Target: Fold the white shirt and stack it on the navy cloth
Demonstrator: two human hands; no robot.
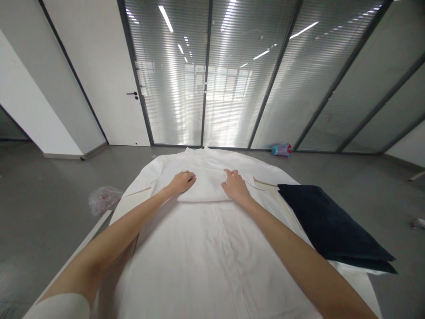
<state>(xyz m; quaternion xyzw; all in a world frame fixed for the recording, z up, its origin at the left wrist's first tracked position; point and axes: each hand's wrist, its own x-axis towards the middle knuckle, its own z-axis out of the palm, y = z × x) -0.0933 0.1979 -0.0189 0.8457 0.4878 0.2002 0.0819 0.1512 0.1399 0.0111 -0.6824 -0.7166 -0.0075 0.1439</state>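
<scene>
A white button-up shirt (212, 257) lies spread flat over a table, collar at the far end. On its chest rests a small folded white cloth (205, 188). My left hand (182, 182) lies palm down on the cloth's left edge, fingers curled onto it. My right hand (235, 186) presses flat on the cloth's right edge with fingers apart. Neither hand lifts anything; both rest on the fabric.
A folded dark navy garment (332, 228) lies on the table's right side. A crumpled plastic bag (103, 198) sits on the grey floor to the left. A pink and blue bottle (281, 149) lies by the glass wall with blinds. A white door stands at the back left.
</scene>
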